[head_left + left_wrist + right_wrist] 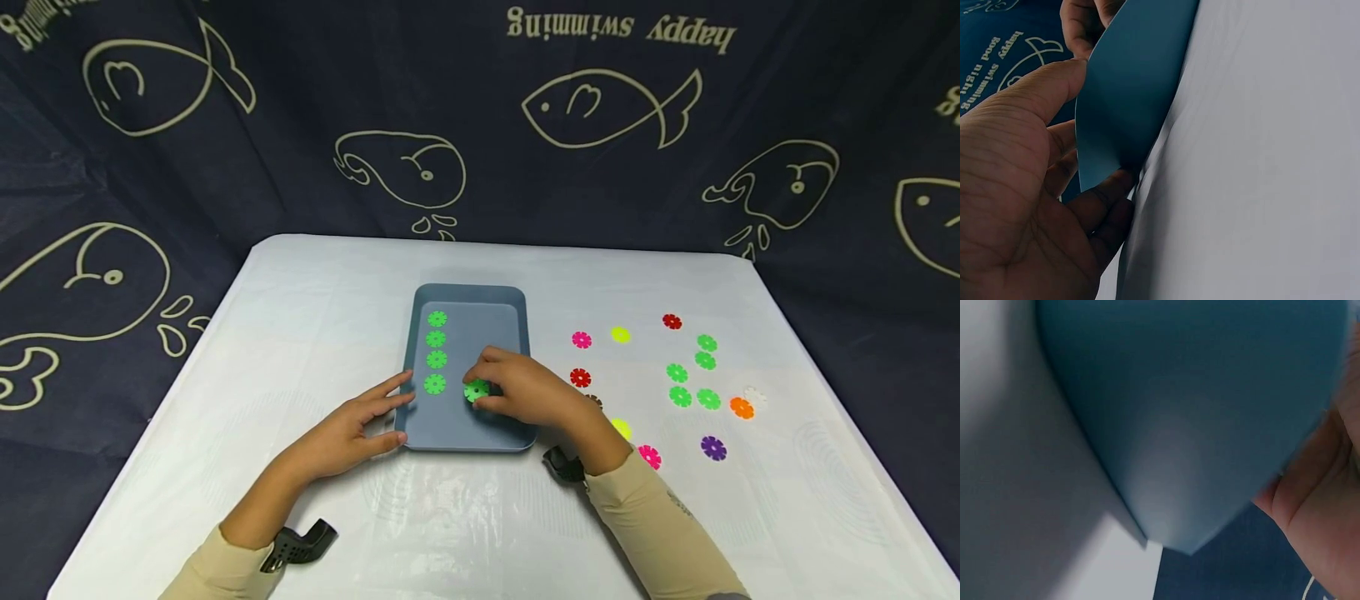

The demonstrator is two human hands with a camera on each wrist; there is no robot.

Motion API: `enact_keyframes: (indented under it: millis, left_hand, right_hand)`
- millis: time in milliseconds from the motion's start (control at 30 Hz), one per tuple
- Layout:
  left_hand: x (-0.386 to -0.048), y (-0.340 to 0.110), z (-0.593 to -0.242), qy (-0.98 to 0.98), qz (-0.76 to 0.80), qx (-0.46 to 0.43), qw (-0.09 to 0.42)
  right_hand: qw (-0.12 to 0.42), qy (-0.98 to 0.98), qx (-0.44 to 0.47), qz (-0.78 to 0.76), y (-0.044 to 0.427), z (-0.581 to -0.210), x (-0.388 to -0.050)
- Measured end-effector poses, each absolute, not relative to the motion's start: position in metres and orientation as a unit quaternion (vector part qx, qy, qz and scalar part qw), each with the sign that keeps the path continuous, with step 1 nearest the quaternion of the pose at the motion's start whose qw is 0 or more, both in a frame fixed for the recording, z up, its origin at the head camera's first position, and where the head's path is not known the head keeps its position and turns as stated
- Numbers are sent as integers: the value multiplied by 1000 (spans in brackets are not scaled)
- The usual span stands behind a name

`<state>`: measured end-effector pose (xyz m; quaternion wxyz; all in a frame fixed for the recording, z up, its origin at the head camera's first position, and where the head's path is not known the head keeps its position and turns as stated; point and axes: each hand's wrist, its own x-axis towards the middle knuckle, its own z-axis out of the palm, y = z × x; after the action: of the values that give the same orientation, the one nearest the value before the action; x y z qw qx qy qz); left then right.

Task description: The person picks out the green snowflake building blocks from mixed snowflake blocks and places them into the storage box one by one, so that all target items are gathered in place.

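A blue-grey tray point(495, 312) lies on the white-covered table, with a column of green notched plastic discs point(437, 339) along its left side. My right hand point(517, 385) reaches over the tray's right side and pinches another green notched disc point(476, 390) between thumb and fingers. My left hand point(341, 433) rests against the tray's left edge with its fingers spread and fairly straight. In the left wrist view, the left thumb and fingers touch the tray wall point(1135, 81). From the right wrist, the tray's outer side point(1197, 425) hides the pinched disc.
Right of the tray lie loose discs: several green point(680, 396), pink point(581, 340), red point(672, 322), yellow point(620, 335), orange point(742, 407), purple point(713, 447) and a white one point(755, 397). A brown disc point(595, 401) is partly covered by the right wrist. Dark fish-print cloth point(480, 125) hangs behind.
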<state>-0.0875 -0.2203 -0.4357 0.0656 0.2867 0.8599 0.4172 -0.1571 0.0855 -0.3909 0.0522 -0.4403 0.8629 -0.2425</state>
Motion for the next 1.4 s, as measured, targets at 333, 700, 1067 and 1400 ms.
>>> enact_keyframes:
  millis: [333,700,1067,1400]
  left_hand:
    - [-87,-220,-433,859,425,276,81]
    - [-90,-220,-433,862,417,279,76]
    - [-88,-221,-435,862,418,277,74]
    - [-88,-221,-436,861,416,283,71]
  right_hand:
    - [42,858,-464,-218,64,-403,-145]
    - [52,847,-482,-220,56,-407,-142]
    - [69,849,-477,-218,44,-411,-140]
    - [128,847,-454,-246,32,-413,-142]
